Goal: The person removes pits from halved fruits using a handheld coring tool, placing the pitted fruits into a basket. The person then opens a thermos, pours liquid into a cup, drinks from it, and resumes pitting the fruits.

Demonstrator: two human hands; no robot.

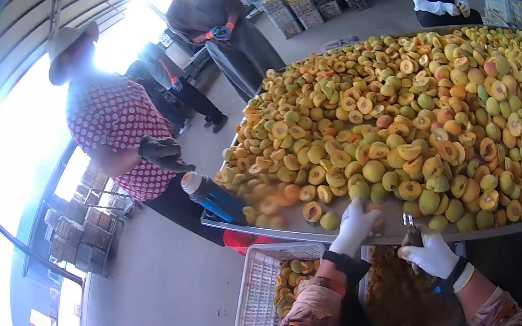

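Observation:
A large heap of halved and whole yellow-green fruit [407,131] covers a metal-edged table [304,235]. My left hand [354,227], in a white glove, reaches over the table's near edge with its fingertips at the closest fruit; whether it grips one is hard to make out. My right hand [424,252], also white-gloved, is closed around a small metal tool [409,231], its tip pointing up toward the fruit. Below the edge, a white plastic crate [248,296] holds fruit pieces [292,279], and more pieces [401,285] lie in a dark space beneath my hands.
A co-worker in a dotted shirt [121,116] stands at the table's left end, near a blue bottle [215,197]. Another person in dark clothing [213,11] stands beyond. Stacked crates [85,231] are at the left, and a red container [239,241] is under the table corner.

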